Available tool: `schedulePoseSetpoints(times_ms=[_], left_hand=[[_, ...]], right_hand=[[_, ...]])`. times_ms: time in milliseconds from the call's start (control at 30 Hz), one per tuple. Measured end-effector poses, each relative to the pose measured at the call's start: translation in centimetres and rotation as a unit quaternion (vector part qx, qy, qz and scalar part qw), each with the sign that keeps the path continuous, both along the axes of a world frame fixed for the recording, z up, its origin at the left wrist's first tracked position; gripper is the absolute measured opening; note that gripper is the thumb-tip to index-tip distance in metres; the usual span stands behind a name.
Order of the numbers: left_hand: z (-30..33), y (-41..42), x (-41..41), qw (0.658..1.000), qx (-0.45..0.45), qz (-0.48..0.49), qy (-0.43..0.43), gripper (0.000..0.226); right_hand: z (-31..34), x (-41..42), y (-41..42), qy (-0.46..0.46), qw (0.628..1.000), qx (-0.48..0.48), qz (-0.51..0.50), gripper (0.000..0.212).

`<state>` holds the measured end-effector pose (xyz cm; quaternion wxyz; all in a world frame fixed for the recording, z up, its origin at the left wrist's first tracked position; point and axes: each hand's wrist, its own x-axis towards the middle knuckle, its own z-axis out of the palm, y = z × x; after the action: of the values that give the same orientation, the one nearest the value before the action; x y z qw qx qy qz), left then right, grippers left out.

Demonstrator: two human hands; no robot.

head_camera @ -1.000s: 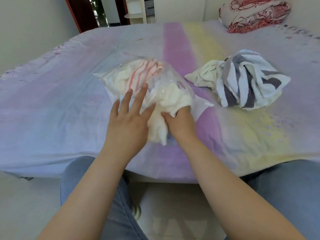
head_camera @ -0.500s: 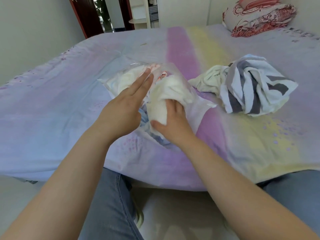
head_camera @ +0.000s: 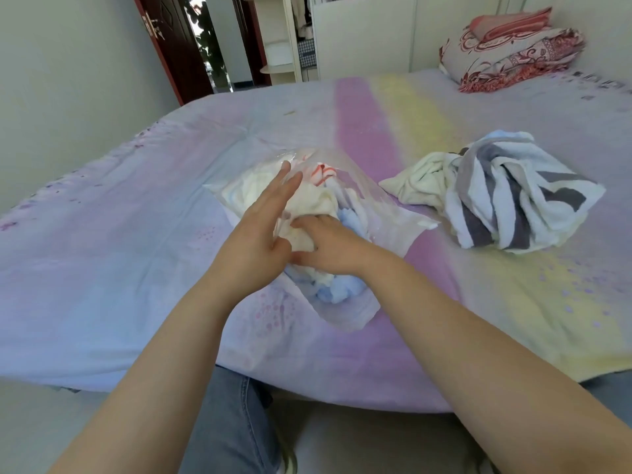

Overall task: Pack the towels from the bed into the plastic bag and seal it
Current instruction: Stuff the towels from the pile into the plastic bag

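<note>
A clear plastic bag (head_camera: pixel 393 218) lies on the bed (head_camera: pixel 102 268) in front of me, its mouth toward me, stuffed with a white towel (head_camera: pixel 314 200), a red-striped one (head_camera: pixel 323 172) and a light blue one (head_camera: pixel 342 289). My left hand (head_camera: pixel 260 227) rests flat against the left side of the bag with straight fingers. My right hand (head_camera: pixel 328 244) reaches into the bag's mouth and pushes on the white towel; its fingertips are hidden in the cloth. To the right, outside the bag, lie a cream towel (head_camera: pixel 420 179) and a grey-and-white striped towel (head_camera: pixel 519 193).
Folded red-patterned bedding (head_camera: pixel 513 49) is stacked at the bed's far right corner. A dark red door (head_camera: pixel 171 46) stands open at the back left beside a white shelf unit (head_camera: pixel 280 39). My knees in jeans (head_camera: pixel 232 422) are below the bed's near edge.
My right hand has gone deeper into the bag with the white towel. My left hand has turned from lying on top of the bag to bracing its left side.
</note>
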<state>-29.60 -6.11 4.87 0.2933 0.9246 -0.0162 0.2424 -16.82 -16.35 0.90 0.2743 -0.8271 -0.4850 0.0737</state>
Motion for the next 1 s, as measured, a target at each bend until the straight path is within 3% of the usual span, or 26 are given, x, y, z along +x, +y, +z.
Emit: schedulePoseSetpoints(times_ms=[67, 133, 200, 300, 533, 667, 833, 933, 1000], left_hand=[[-0.3, -0.3, 0.0, 1.000, -0.023, 0.006, 0.010, 0.099], [-0.4, -0.4, 0.1, 0.999, -0.036, 0.011, 0.018, 0.099], [-0.3, -0.5, 0.1, 0.999, -0.045, 0.013, 0.019, 0.099], [-0.1, -0.6, 0.0, 0.998, -0.059, 0.016, 0.024, 0.099], [-0.5, -0.5, 0.2, 0.998, -0.010, 0.029, 0.049, 0.099], [-0.6, -0.5, 0.8, 0.998, -0.033, 0.048, 0.028, 0.097], [-1.4, -1.2, 1.7, 0.996, -0.053, 0.051, -0.047, 0.081], [-1.7, -2.7, 2.7, 0.995, 0.011, 0.068, -0.073, 0.069], [-1.8, -3.7, 3.2, 0.994, 0.027, 0.074, -0.078, 0.067]], right_hand=[[-0.9, -1.8, -3.0, 0.025, 0.994, 0.100, -0.039, 0.053], [-2.5, -3.7, -5.8, -0.063, 0.987, 0.120, -0.085, 0.059], [-3.9, -4.9, -7.8, -0.135, 0.981, 0.059, -0.128, 0.076], [-4.6, -4.0, -8.0, -0.076, 0.988, -0.066, -0.119, 0.092], [-2.5, -1.0, 0.3, -0.055, 0.985, -0.125, -0.101, 0.079], [-2.0, -0.7, 0.4, -0.034, 0.980, -0.163, -0.109, 0.073], [-2.2, -2.5, -5.6, -0.064, 0.993, -0.064, -0.079, 0.053], [-1.3, -1.9, -9.8, -0.023, 0.989, 0.120, -0.087, 0.022], [-0.4, 0.4, -12.0, -0.084, 0.947, 0.244, -0.192, 0.017]])
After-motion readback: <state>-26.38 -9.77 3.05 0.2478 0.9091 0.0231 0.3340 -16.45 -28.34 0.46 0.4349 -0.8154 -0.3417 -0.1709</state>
